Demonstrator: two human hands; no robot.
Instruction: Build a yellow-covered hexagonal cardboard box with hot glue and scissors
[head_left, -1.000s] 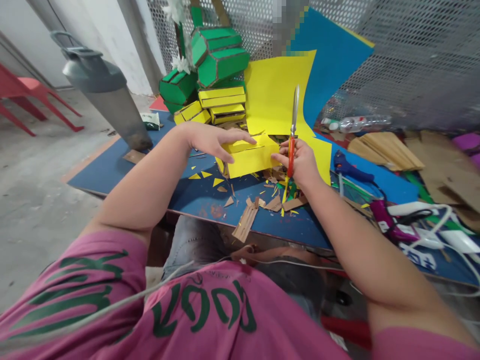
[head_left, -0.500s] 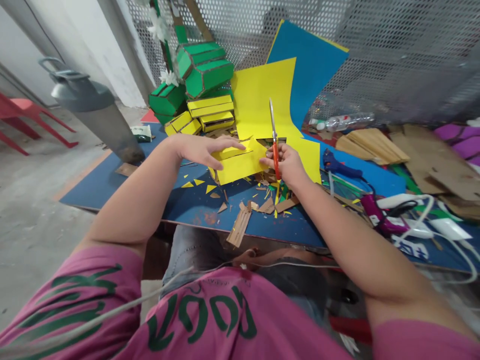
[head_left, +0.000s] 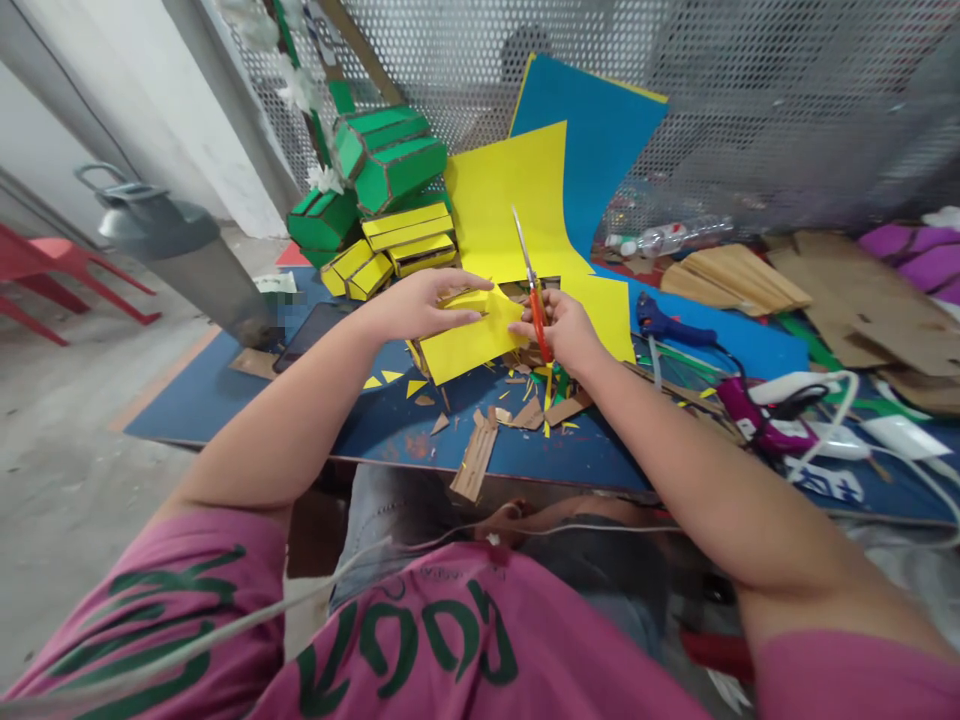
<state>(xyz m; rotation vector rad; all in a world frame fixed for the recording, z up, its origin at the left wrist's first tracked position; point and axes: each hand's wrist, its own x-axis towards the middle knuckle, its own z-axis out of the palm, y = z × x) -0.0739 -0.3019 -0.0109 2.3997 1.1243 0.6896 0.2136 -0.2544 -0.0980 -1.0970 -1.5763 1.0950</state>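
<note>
At the middle of the blue table (head_left: pixel 292 425), the left hand (head_left: pixel 433 303) is reaching over the yellow piece (head_left: pixel 476 345), thumb and forefinger resting apart on its left part; whether they are clamping it, I cannot tell. The right hand (head_left: pixel 561 328) is gripping the orange-handled scissors (head_left: pixel 537 322), fingers closing around the handles, while the blades are pointing to the far side, well apart from the left fingertips. The right thumb is touching the right edge of the yellow piece, which is hanging tilted between both hands above the scraps. On the near side, small yellow triangles (head_left: pixel 415 388) and a brown cardboard strip (head_left: pixel 476 460) are lying about, the strip jutting over the table's near edge. Farther off, a yellow sheet (head_left: pixel 510 200) is leaning up in front of a blue sheet (head_left: pixel 596 150). At the far left, yellow boxes (head_left: pixel 409 228) are sitting just beside green boxes (head_left: pixel 405 165), and a grey bottle (head_left: pixel 199 245) is standing near the table's left end. To the right, a blue glue gun (head_left: pixel 675 328) is lying near a purple tool (head_left: pixel 761 425).
</note>
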